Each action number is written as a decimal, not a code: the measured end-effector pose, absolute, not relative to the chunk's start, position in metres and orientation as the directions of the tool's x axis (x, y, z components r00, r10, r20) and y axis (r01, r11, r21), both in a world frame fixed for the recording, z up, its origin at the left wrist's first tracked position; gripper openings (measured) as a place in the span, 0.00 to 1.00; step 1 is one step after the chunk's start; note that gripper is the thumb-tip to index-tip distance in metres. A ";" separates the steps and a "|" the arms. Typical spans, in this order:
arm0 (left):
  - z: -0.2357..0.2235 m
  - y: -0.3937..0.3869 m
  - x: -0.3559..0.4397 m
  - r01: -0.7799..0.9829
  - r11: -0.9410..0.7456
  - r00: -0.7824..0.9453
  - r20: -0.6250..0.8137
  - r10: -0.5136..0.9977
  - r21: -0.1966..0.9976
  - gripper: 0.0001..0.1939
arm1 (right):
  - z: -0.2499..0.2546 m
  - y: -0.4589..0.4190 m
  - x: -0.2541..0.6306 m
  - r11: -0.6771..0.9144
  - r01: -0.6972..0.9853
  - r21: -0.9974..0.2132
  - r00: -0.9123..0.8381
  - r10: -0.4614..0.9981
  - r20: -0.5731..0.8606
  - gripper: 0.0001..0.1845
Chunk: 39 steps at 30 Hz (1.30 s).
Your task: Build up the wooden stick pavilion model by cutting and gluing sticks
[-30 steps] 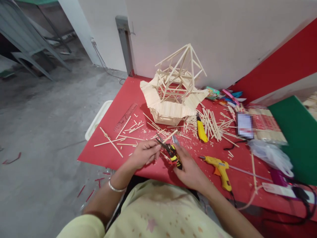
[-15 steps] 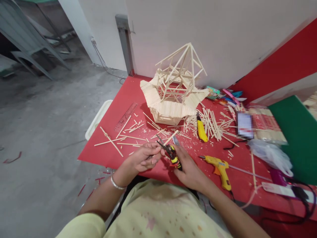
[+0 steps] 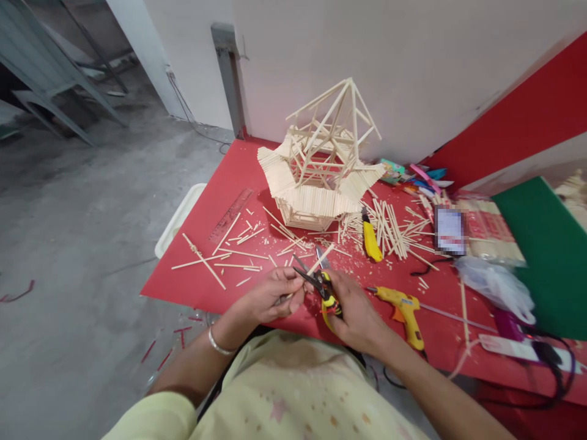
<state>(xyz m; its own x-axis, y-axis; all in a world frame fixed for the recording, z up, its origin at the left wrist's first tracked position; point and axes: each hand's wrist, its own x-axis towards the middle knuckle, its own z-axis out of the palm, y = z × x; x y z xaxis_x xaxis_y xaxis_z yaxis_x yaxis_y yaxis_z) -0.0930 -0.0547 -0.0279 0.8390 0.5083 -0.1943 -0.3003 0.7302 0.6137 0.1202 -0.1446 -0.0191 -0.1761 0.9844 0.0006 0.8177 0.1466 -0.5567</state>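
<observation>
My right hand (image 3: pixel 355 308) is closed round the yellow-and-black handles of a pair of snips (image 3: pixel 321 284), whose blades stand apart. My left hand (image 3: pixel 270 296) pinches a thin wooden stick (image 3: pixel 321 259) and holds it between the blades. Both hands hover over the near edge of the red table (image 3: pixel 229 183). Behind them stands a house model built of sticks (image 3: pixel 321 174) with an open-framed roof.
A yellow glue gun (image 3: pixel 403 308) lies right of my hand, a yellow utility knife (image 3: pixel 369 238) beside a heap of loose sticks (image 3: pixel 394 229). A ruler (image 3: pixel 232 215) and scattered sticks lie left. Plastic bags, a power strip and a green board crowd the right side.
The snips' blades have spread wider round the stick. My hands and the view have shifted slightly left.
</observation>
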 end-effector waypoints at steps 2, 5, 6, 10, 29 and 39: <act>-0.023 -0.053 -0.092 -0.311 0.636 0.768 -0.207 0.606 0.707 0.15 | -0.014 -0.144 0.121 0.110 0.819 -0.563 -0.161 0.986 -0.042 0.43; -0.017 -0.050 -0.093 -0.280 0.553 0.702 -0.226 0.676 0.785 0.17 | -0.005 -0.146 0.120 0.075 0.764 -0.640 -0.202 0.971 -0.128 0.45; -0.016 -0.048 -0.094 -0.258 0.536 0.687 -0.237 0.687 0.804 0.17 | -0.002 -0.147 0.120 0.056 0.738 -0.672 -0.214 0.965 -0.153 0.45; -0.021 -0.047 -0.097 -0.167 0.471 0.642 -0.267 0.719 0.866 0.18 | 0.009 -0.149 0.117 -0.056 0.616 -0.786 -0.170 0.965 -0.202 0.36; -0.048 -0.008 -0.080 -0.231 0.080 0.492 0.046 0.869 0.970 0.39 | -0.002 -0.136 0.106 -0.718 -0.310 -0.623 -0.491 0.682 -0.542 0.31; -0.021 -0.005 -0.104 0.008 -0.139 -0.115 0.139 0.984 0.990 0.10 | 0.014 -0.133 0.080 -0.333 0.338 -0.880 -0.019 0.933 -0.361 0.18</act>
<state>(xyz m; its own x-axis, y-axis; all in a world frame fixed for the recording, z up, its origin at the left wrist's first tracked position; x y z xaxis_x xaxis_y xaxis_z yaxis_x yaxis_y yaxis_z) -0.1038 -0.0052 -0.0207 -0.1148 0.9836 0.1393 0.0080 -0.1394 0.9902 0.0797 -0.1325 0.0136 -0.0191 0.9325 -0.3606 0.3383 -0.3334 -0.8800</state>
